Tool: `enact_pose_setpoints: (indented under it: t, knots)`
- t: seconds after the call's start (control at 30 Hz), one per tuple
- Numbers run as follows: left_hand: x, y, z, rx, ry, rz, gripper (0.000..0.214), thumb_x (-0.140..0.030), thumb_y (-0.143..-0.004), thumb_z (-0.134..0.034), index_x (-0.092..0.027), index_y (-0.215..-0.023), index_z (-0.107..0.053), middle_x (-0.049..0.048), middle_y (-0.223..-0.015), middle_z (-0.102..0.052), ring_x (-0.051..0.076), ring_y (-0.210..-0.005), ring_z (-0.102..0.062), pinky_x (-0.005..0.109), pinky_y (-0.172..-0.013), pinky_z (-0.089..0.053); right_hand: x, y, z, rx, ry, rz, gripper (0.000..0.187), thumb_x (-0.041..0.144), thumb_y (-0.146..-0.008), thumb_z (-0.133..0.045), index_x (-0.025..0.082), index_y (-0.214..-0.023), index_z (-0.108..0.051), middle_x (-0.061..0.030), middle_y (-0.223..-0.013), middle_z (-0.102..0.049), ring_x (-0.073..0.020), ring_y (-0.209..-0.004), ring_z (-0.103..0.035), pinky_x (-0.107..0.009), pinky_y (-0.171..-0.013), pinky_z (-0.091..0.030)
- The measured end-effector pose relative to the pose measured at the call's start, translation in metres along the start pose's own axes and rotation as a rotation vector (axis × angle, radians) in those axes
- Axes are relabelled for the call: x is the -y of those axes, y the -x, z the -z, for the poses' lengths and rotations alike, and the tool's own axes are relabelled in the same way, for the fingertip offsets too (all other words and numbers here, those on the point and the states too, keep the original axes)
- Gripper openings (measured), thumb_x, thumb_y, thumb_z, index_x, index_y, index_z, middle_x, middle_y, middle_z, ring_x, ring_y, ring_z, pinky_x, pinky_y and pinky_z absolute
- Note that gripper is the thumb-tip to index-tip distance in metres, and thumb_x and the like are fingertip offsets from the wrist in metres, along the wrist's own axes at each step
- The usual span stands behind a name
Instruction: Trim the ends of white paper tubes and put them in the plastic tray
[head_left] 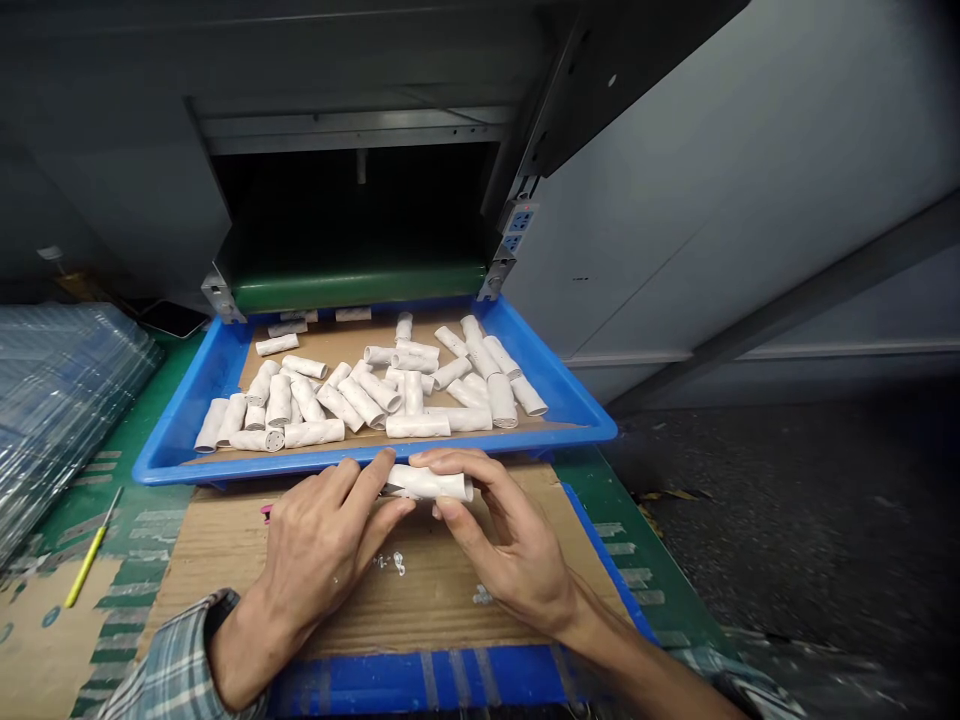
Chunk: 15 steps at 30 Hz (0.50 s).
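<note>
Between my two hands lies a white cylindrical piece [431, 484] with a textured side, held level over a cardboard sheet [450, 610]. My left hand [319, 540] grips its left end, which the fingers partly hide. My right hand [506, 540] pinches the right end between thumb and fingers, and a round rim shows there. Just beyond my hands, a blue tray [247, 468] lined with cardboard holds many similar white cylinders [360, 400], some stacked on others.
A green conveyor belt [360, 287] ends above the tray's far edge, under a dark machine opening. A yellow-handled tool [88, 565] lies at the left on the green table [142, 540]. Clear plastic-wrapped trays [60, 400] are at the far left. A power strip [517, 225] hangs beside the belt.
</note>
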<state>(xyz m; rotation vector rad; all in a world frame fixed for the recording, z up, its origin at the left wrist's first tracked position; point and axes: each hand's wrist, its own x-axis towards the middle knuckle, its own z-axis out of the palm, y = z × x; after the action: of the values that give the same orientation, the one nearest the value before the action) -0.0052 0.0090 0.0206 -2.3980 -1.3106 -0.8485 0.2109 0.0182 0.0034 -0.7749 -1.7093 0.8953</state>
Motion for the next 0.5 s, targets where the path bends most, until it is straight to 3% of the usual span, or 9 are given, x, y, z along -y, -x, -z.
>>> enact_pose_setpoints:
  t: [0.3,0.4,0.5]
  knots:
    - [-0.0011,0.0004,0.0048,-0.035,-0.047,-0.027,0.037,-0.042,-0.114,-0.049,-0.016,-0.128,-0.07,-0.0003,-0.073,-0.062,0.016,-0.061,-0.055,0.032,-0.06,-0.037,0.001,0.0037,0.0032,0.03,-0.022,-0.028,0.026,0.024,-0.11,-0.058,0.03,-0.134,-0.062,-0.0087,-0.131,-0.071,-0.0258,-0.12,-0.07,-0.046,-0.11,-0.059]
    - [-0.0008,0.0003,0.0051,-0.052,-0.044,-0.041,0.035,-0.041,-0.113,-0.05,-0.016,-0.128,-0.071,-0.0004,-0.071,-0.063,0.015,-0.06,-0.055,0.031,-0.06,-0.037,0.0011,0.005,0.0028,0.033,-0.036,-0.04,0.026,0.025,-0.11,-0.058,0.031,-0.135,-0.062,-0.0088,-0.131,-0.071,-0.0256,-0.118,-0.07,-0.043,-0.102,-0.063]
    - [0.0005,0.0021,0.0018,-0.072,0.023,-0.034,0.034,-0.039,-0.112,-0.053,-0.015,-0.131,-0.069,-0.0008,-0.07,-0.063,0.015,-0.059,-0.057,0.029,-0.059,-0.039,0.0013,0.006,0.0003,0.02,-0.094,-0.073,0.025,0.027,-0.111,-0.058,0.03,-0.135,-0.062,-0.0099,-0.134,-0.07,-0.0222,-0.103,-0.074,-0.037,-0.089,-0.066]
